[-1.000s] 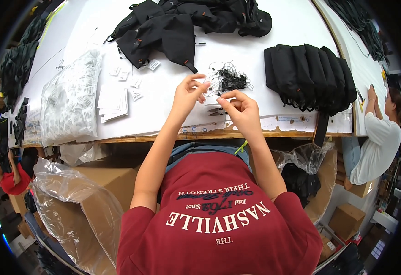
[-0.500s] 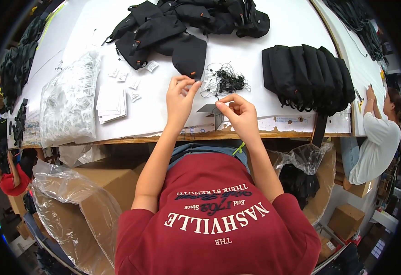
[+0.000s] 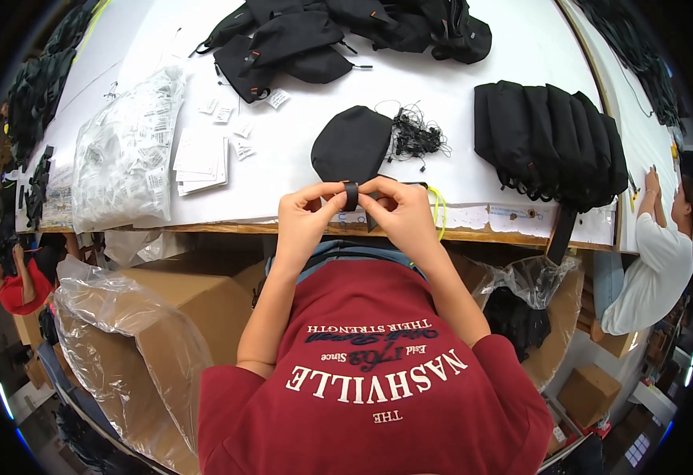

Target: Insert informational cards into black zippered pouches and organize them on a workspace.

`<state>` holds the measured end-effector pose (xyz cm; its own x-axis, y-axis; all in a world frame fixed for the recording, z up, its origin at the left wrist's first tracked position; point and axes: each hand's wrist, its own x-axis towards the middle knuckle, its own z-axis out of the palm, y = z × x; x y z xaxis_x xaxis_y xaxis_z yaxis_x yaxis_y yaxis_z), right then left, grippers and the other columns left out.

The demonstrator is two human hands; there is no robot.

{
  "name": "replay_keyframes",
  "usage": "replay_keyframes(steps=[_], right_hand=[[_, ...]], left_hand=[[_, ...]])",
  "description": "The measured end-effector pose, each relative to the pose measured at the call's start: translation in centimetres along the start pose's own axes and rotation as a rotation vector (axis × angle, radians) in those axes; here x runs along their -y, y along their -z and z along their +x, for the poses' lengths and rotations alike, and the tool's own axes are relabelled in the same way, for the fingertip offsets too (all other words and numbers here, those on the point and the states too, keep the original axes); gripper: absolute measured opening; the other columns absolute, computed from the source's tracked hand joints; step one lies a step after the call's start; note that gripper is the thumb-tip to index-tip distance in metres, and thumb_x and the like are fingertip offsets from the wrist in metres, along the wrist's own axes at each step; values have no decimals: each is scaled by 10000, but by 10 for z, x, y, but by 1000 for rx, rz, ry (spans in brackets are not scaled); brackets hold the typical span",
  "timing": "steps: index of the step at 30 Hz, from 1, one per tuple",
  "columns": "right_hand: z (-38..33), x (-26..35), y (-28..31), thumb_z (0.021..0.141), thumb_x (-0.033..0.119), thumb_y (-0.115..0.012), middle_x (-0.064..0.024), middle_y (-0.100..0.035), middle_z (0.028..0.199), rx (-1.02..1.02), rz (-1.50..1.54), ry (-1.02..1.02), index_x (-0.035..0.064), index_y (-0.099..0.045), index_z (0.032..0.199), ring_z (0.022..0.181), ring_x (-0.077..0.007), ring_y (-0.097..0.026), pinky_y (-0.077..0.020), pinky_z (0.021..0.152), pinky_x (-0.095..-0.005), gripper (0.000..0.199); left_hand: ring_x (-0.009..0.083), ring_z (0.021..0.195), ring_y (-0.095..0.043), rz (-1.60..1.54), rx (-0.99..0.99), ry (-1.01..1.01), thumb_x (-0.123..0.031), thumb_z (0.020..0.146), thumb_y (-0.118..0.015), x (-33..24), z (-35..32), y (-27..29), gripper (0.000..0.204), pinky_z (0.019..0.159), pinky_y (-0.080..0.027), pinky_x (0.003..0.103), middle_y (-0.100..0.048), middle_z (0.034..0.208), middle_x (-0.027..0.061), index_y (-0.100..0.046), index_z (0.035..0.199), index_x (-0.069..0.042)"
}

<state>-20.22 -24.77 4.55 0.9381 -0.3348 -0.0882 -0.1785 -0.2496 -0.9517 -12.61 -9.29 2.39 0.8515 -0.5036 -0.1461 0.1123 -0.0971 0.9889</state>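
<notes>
Close to the table's front edge, my left hand [image 3: 304, 218] and my right hand [image 3: 404, 215] meet fingertip to fingertip. Both are closed in a pinch on a short black strap loop [image 3: 351, 196] between them. Just beyond lies a flat black fabric pouch [image 3: 352, 141], its near end reaching the loop. Beside the pouch, a tangle of thin black tag strings [image 3: 416, 136] is spread on the table. A dark flat piece shows partly below my fingers; what it is I cannot tell.
More black pouches are heaped at the far side [image 3: 299, 43]; a row of them [image 3: 548, 142] stands right. Left are a clear bag of white labels [image 3: 129, 154] and white cards [image 3: 201, 165]. Open boxes [image 3: 168, 305] flank me below the table. A person [image 3: 649, 253] works at right.
One pouch has come away from the far heap toward me. My hands have moved together onto its strap loop. A yellow-green cord now shows beside my right hand.
</notes>
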Motion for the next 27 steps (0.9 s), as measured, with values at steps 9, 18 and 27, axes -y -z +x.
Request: replay_keyframes(steps=[9,18,27], right_hand=[[3,-4,4,842,99,-637,-6,-582,648,0,206,2,28,-656,935,548,-43,-474,-372,500,-216,117],[3,-4,19,893,86,-575,3,-590,821,50,563,-13,38,-624,960,715,-55,-531,-436,678,-212,96],[35,-18,-14,802,244,-666,-37,-597,783,138,-346,381,101,-695,904,805,-218,-525,-446,721,-347,178]], left_hand=[[33,643,-481,51,-196,-255,-28,840,-643,-15,-6,-3,52,586,-384,181,-597,877,4,-639,889,-11],[114,769,-584,-337,-92,-223,-52,912,-573,-28,-18,11,153,736,-446,234,-604,793,53,-554,1052,7],[106,752,-573,-276,-4,-264,-16,900,-527,-37,-19,14,401,741,-403,229,-598,729,47,-396,1277,22]])
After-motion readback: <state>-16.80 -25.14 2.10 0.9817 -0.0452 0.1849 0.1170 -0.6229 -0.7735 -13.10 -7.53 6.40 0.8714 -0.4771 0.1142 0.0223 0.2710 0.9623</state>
